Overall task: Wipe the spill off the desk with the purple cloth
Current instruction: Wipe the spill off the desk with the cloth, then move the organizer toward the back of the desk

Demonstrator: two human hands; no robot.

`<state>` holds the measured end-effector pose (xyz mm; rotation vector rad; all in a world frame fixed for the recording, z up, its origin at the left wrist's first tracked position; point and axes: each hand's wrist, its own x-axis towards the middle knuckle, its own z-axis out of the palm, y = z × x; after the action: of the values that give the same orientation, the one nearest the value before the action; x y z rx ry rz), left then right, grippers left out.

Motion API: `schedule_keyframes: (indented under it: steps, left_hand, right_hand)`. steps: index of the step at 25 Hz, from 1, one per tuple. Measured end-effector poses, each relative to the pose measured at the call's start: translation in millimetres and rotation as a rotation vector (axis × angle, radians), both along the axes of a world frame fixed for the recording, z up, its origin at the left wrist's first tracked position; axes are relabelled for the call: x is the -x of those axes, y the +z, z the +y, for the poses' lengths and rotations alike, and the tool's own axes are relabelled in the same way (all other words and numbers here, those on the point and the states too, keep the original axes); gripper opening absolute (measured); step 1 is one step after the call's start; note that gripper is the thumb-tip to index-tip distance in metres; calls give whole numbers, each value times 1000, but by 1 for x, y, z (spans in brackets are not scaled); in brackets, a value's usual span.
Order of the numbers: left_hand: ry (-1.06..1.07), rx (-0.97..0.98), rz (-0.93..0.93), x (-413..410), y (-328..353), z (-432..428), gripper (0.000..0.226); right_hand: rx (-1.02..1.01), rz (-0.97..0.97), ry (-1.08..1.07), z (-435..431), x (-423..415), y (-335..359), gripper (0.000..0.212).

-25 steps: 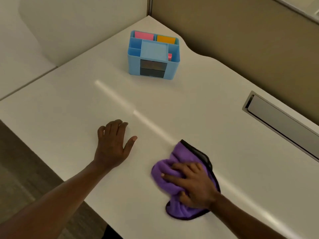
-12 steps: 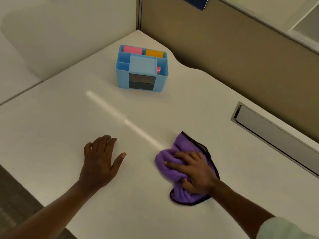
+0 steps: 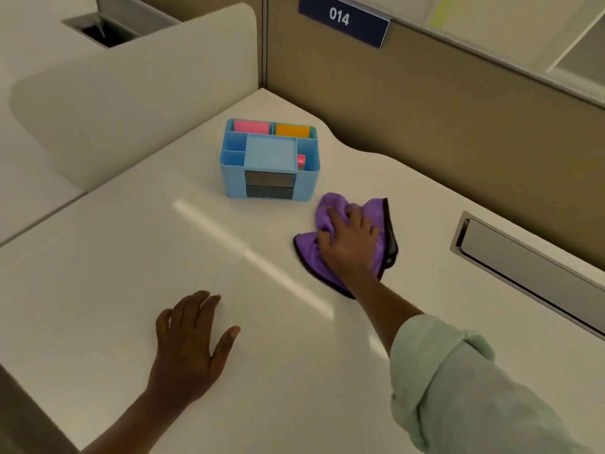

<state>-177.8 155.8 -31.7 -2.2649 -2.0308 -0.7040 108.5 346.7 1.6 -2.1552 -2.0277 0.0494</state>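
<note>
The purple cloth (image 3: 376, 214), edged in black, lies bunched on the white desk (image 3: 131, 257) just right of the blue organiser. My right hand (image 3: 352, 244) presses down on it with fingers curled into the fabric. My left hand (image 3: 190, 348) rests flat on the desk near the front edge, fingers spread, holding nothing. I cannot make out any spill on the surface; only a bright streak of reflected light crosses the desk.
A blue desk organiser (image 3: 270, 162) with pink and orange notes stands at the back. A grey cable slot (image 3: 523, 270) runs along the right. Tan partition walls close off the back and right, with a sign reading 014 (image 3: 343, 21). The desk's front edge is at lower left.
My right hand has pushed the cloth away from me, from mid-desk up to beside the organiser. The left hand has stayed flat in place. The view has tilted upward.
</note>
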Motion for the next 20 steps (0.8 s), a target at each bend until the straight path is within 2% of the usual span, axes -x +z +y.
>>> schedule_keyframes:
  steps: [5,8,10,12,15,17,20]
  left_hand:
    - [17,-12,-42,-2,7,-3,62]
    - [39,13,-97,-2,11,-5,67]
    - [56,30,-156,-1,15,-9,71]
    - [75,38,-245,0,22,-7,70]
    - [128,47,-457,-7,52,43,64]
    - [242,161,-686,-13,82,105,59]
    - [439,346,-970,-18,118,209,60]
  right_hand:
    - [40,79,402,-145,68,-5,59]
    - [135,147,472,-201,64,0,60]
    - [151,268,466,-212,59,13,60]
    - [54,478,349,-189,55,33,57]
    - [-154,726,14,-92,53,70,49]
    - [-117,805,-205,-10,53,88,53]
    - [109,963,-371,75,59,97,74]
